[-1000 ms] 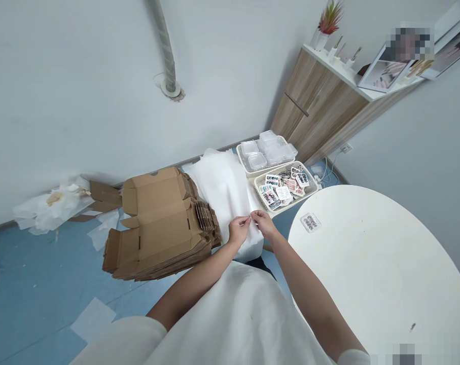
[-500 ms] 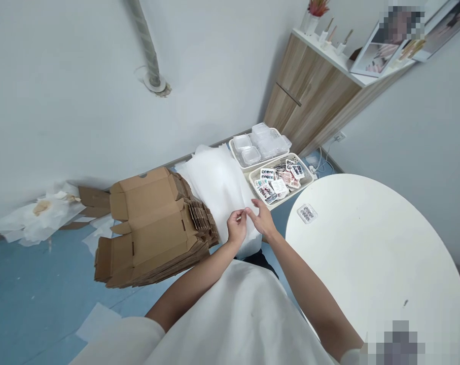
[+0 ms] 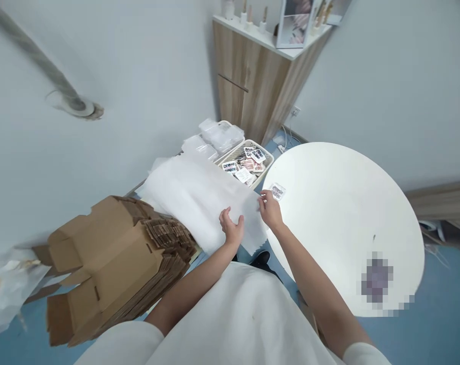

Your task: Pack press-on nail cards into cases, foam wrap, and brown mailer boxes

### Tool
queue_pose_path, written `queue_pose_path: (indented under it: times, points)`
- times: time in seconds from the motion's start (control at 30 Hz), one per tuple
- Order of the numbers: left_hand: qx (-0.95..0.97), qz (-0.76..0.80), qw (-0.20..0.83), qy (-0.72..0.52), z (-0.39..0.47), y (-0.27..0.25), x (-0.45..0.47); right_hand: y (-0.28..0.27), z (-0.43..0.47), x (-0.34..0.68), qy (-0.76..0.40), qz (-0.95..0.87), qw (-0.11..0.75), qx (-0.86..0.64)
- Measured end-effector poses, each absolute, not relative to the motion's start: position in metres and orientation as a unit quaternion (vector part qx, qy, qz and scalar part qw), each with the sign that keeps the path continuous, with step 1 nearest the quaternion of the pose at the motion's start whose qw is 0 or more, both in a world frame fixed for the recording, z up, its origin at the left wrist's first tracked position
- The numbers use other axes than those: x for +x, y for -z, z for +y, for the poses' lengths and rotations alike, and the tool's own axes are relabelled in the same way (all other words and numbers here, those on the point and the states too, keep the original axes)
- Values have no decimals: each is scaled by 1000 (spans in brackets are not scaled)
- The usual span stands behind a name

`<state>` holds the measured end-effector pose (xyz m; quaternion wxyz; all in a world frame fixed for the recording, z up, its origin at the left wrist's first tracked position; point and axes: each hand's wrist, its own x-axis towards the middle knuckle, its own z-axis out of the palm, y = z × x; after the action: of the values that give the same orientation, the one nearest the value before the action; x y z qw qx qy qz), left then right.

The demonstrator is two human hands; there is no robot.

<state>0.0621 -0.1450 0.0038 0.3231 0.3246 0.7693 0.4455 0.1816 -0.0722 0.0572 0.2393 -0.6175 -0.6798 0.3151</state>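
My right hand (image 3: 271, 210) pinches the edge of a thin white packing sheet (image 3: 248, 203), which stretches from the pile toward the round table. My left hand (image 3: 232, 229) is over the sheets with thumb and fingers apart, holding nothing. Below it lies a pile of white packing sheets (image 3: 180, 190), smooth and slightly translucent. Just beyond my right fingers, a small clear pack (image 3: 277, 191) with dark pieces inside rests near the edge of the white round table (image 3: 340, 213).
Flattened brown cardboard boxes (image 3: 115, 263) are stacked at left. Behind the sheets stand a basket (image 3: 267, 165) of small patterned packs and another holding clear plastic boxes (image 3: 218, 136). A wooden cabinet (image 3: 252, 66) fills the corner. Crumpled white wrapping (image 3: 16, 284) lies far left.
My view has turned right. My hands were close together over the sheets; now they are apart, the right drawing a sheet edge toward the table and the left opened.
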Motion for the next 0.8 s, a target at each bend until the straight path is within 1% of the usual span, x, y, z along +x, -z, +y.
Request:
queue_pose_path:
  times: [0.13, 0.27, 0.4, 0.5, 0.57, 0.67, 0.8]
  points:
    - [291, 794, 381, -374, -142, 6, 91, -62, -90, 245, -365, -602, 315, -636]
    - [322, 746, 439, -383, -145, 9, 129, -55, -122, 315, -398, -506, 390, -658]
    - [378, 681, 503, -374, -150, 3, 179, -34, -158, 382, -375, -384, 473, -699]
    - [402, 636, 579, -313, -155, -2, 218, -12, -186, 420, -371, -280, 512, -722]
    - [420, 622, 606, -263, -158, -1, 238, 2, -205, 437, -377, -230, 537, -718]
    - [454, 626, 595, -217, -161, 5, 258, 22, -232, 452, -396, -205, 531, -721]
    - [525, 627, 537, -207, -157, 18, 266, 39, -258, 462, -385, -260, 450, -763]
